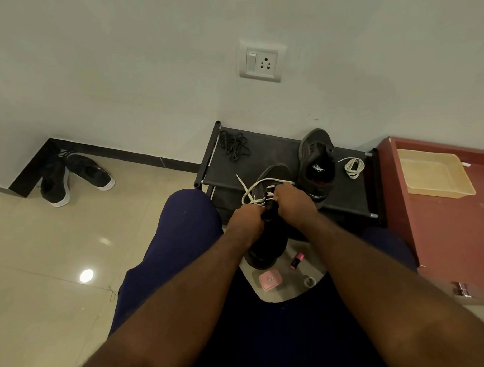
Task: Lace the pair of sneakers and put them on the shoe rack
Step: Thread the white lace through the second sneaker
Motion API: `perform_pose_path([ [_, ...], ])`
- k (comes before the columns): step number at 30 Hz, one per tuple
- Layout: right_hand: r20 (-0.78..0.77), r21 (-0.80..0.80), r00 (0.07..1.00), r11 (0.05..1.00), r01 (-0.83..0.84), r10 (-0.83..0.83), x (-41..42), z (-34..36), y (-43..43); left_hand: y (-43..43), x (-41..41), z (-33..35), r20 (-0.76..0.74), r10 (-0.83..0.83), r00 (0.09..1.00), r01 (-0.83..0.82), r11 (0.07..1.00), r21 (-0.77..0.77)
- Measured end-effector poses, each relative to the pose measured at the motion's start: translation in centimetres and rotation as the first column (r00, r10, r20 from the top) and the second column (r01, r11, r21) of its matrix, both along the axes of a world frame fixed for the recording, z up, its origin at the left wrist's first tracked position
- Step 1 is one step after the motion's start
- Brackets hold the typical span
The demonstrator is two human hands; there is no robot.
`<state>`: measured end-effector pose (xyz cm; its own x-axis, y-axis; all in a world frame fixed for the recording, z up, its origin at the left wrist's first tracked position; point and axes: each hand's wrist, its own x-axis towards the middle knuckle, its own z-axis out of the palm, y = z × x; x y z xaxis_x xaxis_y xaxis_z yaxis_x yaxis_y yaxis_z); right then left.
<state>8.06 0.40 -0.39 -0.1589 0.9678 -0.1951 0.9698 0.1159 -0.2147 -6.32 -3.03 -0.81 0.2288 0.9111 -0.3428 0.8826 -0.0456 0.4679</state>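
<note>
One sneaker (317, 158) on rack (272, 152), left fingers (255, 211), right fingers (280, 191) pinching nearer sneaker's (274, 173) white lace (250, 191)

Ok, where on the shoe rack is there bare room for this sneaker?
Bare patch: the shoe rack top between the black laces and the other sneaker. Its right end is crowded by that sneaker and the white lace.

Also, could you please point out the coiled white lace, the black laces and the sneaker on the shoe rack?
coiled white lace (353, 168): head view, strands of the coil.
black laces (234, 145): head view, centre of the tangle.
sneaker on the rack (315, 152): head view, its dark upper.
</note>
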Motion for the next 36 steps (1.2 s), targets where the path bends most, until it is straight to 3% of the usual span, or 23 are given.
perform_pose_path([
  [2, -0.246, 0.072, 0.947, 0.971, 0.229, -0.206, 0.0, 0.0, 0.2, 0.0, 0.0, 0.0, 0.007, 0.006, 1.0, -0.006, 1.0, 0.016],
  [3, -0.408, 0.061, 0.847, 0.915, 0.398, -0.341, -0.1, 0.2, 0.6, 0.0, 0.0, 0.0, 0.016, 0.009, 1.0, -0.009, 1.0, 0.011],
  [5, -0.657, -0.051, 0.563, 0.775, 0.63, -0.501, -0.2, 0.7, 1.5, 0.0, 0.0, -0.1, 0.03, 0.02, 0.999, -0.02, 1.0, -0.021],
  [6, -0.682, -0.084, 0.526, 0.769, 0.634, -0.508, -0.2, 0.6, 1.8, 0.0, 0.1, -0.2, 0.026, 0.031, 0.999, -0.03, 0.999, -0.037],
  [8, -0.578, -0.045, 0.724, 0.9, 0.433, -0.377, -0.3, 0.8, 1.9, 0.1, 0.1, -0.2, 0.011, 0.048, 0.999, -0.047, 0.998, -0.047],
  [10, -0.374, -0.03, 0.91, 0.983, 0.182, -0.18, -0.3, 0.2, 1.8, 0.1, 0.1, -0.2, 0.0, 0.047, 0.999, -0.047, 0.998, -0.03],
  [12, -0.193, -0.089, 0.98, 0.995, 0.035, -0.051, -0.4, -0.6, 1.4, 0.1, 0.2, -0.1, -0.014, 0.028, 1.0, -0.028, 1.0, -0.012],
  [20, 0.043, -0.063, 0.999, 0.998, 0.027, -0.024, -0.9, 0.0, 1.0, 0.0, 0.1, 0.0, -0.022, -0.001, 1.0, 0.001, 1.0, -0.029],
  [27, -0.112, -0.134, 0.985, 0.984, 0.116, -0.131, -0.2, -0.5, 0.8, 0.1, 0.1, 0.0, -0.008, 0.006, 1.0, -0.006, 0.999, -0.033],
  [33, -0.089, -0.199, 0.989, 0.975, 0.096, -0.115, -0.5, 0.3, 1.1, -0.1, 0.1, -0.1, -0.002, 0.006, 1.0, -0.006, 0.999, -0.052],
  [35, -0.245, -0.191, 0.935, 0.959, 0.212, -0.255, -0.4, 0.3, 1.5, 0.0, 0.0, 0.0, 0.022, 0.02, 1.0, -0.019, 0.999, -0.05],
  [36, -0.39, -0.19, 0.845, 0.93, 0.315, -0.366, -0.3, 0.4, 1.7, 0.0, 0.0, 0.0, 0.037, 0.027, 0.999, -0.025, 0.999, -0.046],
])
